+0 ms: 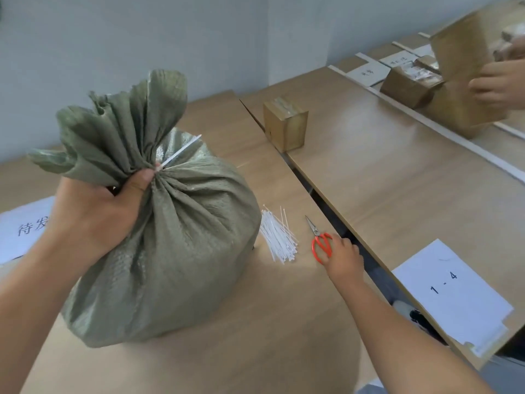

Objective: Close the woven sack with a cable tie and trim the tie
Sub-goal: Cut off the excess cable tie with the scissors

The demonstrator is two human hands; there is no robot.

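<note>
A full green woven sack stands upright on the wooden table. Its gathered neck is bunched in my left hand, which grips it just below the ruffled top. A white cable tie circles the neck, and its long tail sticks out up and to the right. Red-handled scissors lie on the table to the right of the sack, blades pointing away. My right hand rests on the red handles, fingers curled over them; the scissors are still flat on the table.
A bundle of spare white cable ties lies between sack and scissors. A small cardboard box stands on the adjoining table beyond a gap. A paper sheet marked 1-4 lies at right. Another person's hands handle boxes far right.
</note>
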